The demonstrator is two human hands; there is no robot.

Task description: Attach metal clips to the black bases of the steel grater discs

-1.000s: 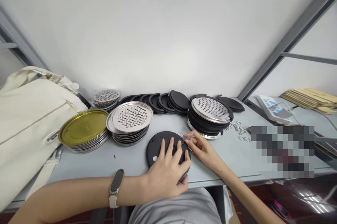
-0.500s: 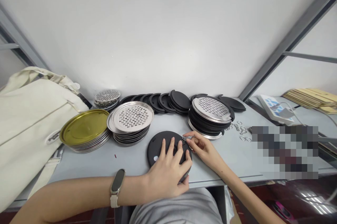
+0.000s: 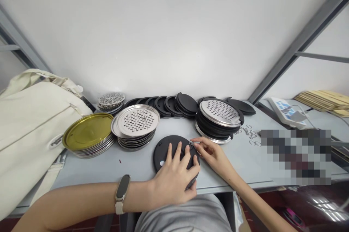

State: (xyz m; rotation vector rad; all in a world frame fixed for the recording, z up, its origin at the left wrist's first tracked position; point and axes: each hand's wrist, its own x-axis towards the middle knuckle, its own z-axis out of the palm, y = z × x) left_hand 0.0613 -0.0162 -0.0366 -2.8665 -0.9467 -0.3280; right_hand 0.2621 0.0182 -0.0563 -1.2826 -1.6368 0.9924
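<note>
A round black disc (image 3: 163,149) lies near the table's front edge. My left hand (image 3: 177,175) presses on it from above, fingers spread over its face and the thumb around its near rim. At the disc's upper right edge, my right hand (image 3: 212,154) pinches a small metal ring (image 3: 192,143) between thumb and index finger. To the left is a stack of perforated silver discs (image 3: 136,121). Behind my right hand stands a pile of black discs (image 3: 215,125) topped with a perforated metal disc (image 3: 220,111).
Gold-topped lids (image 3: 88,132) are stacked at left beside a cream bag (image 3: 40,123). Black discs (image 3: 187,103) line the wall. Loose metal rings (image 3: 252,134) lie at right, near a blurred patch, a white box (image 3: 286,112) and wooden boards (image 3: 321,102).
</note>
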